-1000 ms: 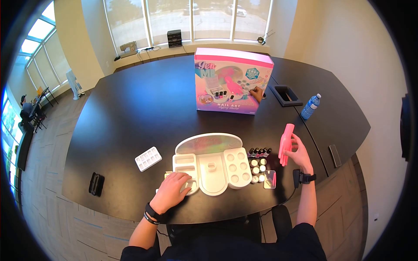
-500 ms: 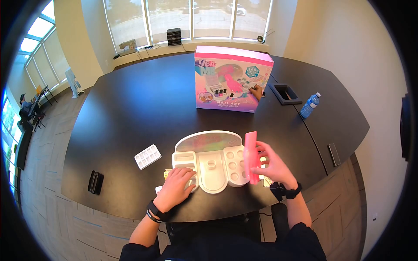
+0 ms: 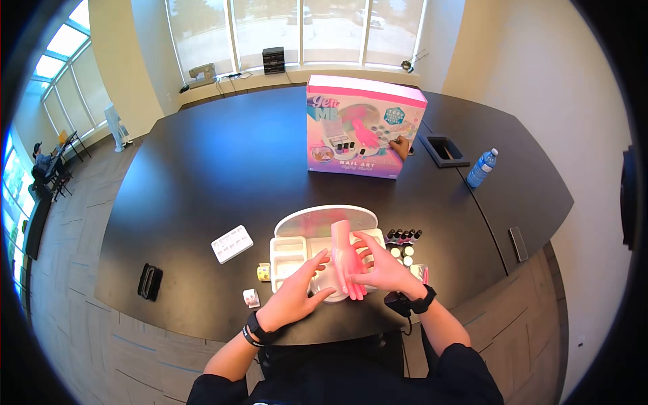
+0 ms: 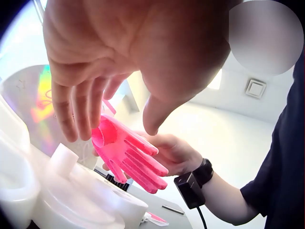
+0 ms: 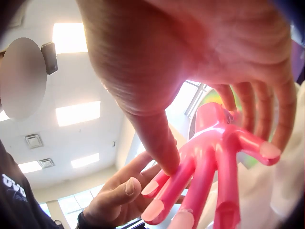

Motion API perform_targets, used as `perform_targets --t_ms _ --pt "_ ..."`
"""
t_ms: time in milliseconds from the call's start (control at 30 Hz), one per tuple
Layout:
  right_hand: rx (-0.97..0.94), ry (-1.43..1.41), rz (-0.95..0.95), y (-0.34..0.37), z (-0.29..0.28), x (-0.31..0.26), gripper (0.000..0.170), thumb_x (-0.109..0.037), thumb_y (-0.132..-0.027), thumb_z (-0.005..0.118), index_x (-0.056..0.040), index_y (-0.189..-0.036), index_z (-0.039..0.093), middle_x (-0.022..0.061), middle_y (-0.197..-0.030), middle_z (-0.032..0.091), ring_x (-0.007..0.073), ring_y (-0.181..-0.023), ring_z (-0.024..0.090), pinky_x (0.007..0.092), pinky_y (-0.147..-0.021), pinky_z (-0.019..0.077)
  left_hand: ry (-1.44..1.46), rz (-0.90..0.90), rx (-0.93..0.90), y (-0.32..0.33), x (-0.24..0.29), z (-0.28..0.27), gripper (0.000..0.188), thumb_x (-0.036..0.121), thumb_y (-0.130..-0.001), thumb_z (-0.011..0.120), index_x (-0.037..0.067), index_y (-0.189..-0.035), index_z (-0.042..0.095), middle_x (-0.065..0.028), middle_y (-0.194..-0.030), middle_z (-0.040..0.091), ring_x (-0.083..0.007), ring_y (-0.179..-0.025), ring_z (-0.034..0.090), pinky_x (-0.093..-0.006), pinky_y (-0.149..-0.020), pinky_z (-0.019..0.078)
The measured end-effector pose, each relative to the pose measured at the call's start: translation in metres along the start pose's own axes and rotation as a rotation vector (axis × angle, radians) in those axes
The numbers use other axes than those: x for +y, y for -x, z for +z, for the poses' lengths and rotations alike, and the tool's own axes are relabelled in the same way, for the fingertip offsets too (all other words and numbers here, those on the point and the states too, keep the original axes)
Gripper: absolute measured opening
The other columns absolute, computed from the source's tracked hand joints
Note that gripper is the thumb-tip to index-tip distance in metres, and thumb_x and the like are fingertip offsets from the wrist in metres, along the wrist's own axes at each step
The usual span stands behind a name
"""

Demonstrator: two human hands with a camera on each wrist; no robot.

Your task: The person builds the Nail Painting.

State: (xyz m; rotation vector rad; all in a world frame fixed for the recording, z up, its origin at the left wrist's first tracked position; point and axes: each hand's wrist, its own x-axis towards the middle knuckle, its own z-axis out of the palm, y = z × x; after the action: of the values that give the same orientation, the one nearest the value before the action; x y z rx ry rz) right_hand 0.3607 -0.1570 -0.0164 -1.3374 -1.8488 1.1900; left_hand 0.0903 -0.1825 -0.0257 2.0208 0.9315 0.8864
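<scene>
A pink plastic model hand (image 3: pixel 344 260) with pale nails (image 5: pixel 153 210) is tilted over the middle of a white nail-studio tray (image 3: pixel 289 244). My right hand (image 3: pixel 390 268) grips it from the right, thumb on one side and fingers on the other. On the opposite side my left hand (image 3: pixel 293 297) has its fingers spread loosely, fingertips close beside the model hand. The left wrist view shows a round socket (image 4: pixel 108 133) in the model hand's underside and a short white post (image 4: pixel 63 160) standing on the tray. Behind rises the tray's shiny backboard (image 3: pixel 307 221).
Right of the tray stand nail polish bottles (image 3: pixel 403 236) and white-lidded pots (image 3: pixel 408 252). Leftward lie a white palette (image 3: pixel 232 244), a yellow roll (image 3: pixel 263 272), a small white roll (image 3: pixel 251 298) and a black case (image 3: pixel 150 282). Farther back are the box (image 3: pixel 364 131) and a water bottle (image 3: pixel 482 169).
My right hand has carried the model hand leftward from beyond the bottles to over the tray's middle. My left hand has come off the tray's left section and turned towards the model hand.
</scene>
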Motion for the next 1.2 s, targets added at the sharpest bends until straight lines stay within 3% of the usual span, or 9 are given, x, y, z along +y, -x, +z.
perform_targets --t_ms 367,667,933,1200 --pt "0.065 0.100 -0.010 -0.006 0.014 -0.008 0.104 -0.035 -0.080 0.092 0.0002 -0.162 0.040 0.0209 -0.145 0.062 0.0312 -0.118 0.069 0.0443 -0.102 0.0575 0.004 0.012 0.005 -0.002 -0.008 0.008 0.087 0.018 -0.094 0.087 0.004 -0.166 0.042 -0.0214 -0.145 0.064 -0.0332 -0.131 0.066 -0.0449 -0.109 0.0560" --pt "0.124 0.170 -0.051 -0.006 0.019 -0.015 0.082 -0.036 -0.087 0.089 -0.0050 -0.154 0.054 0.0203 -0.146 0.062 0.0336 -0.118 0.071 0.0446 -0.105 0.0566 -0.114 0.013 0.015 0.002 -0.016 0.005 0.088 0.024 -0.093 0.088 0.005 -0.166 0.043 -0.0223 -0.146 0.063 -0.0396 -0.134 0.062 -0.0467 -0.112 0.0519" --pt "0.132 0.173 -0.068 -0.010 0.021 -0.005 0.065 -0.029 -0.093 0.083 -0.0065 -0.149 0.061 0.0183 -0.127 0.068 0.0346 -0.110 0.073 0.0429 -0.097 0.0587 -0.189 0.045 -0.019 0.006 -0.033 0.000 0.083 0.027 -0.095 0.086 0.003 -0.163 0.046 -0.0247 -0.151 0.058 -0.0419 -0.141 0.055 -0.0474 -0.117 0.0474" --pt "0.139 0.173 -0.067 -0.012 0.028 0.002 0.058 -0.025 -0.094 0.082 -0.0065 -0.146 0.064 0.0174 -0.120 0.067 0.0347 -0.103 0.072 0.0417 -0.093 0.0591 -0.247 0.038 -0.065 0.007 -0.045 -0.003 0.081 0.028 -0.096 0.084 0.001 -0.162 0.046 -0.0261 -0.155 0.055 -0.0448 -0.149 0.049 -0.0493 -0.123 0.0431"
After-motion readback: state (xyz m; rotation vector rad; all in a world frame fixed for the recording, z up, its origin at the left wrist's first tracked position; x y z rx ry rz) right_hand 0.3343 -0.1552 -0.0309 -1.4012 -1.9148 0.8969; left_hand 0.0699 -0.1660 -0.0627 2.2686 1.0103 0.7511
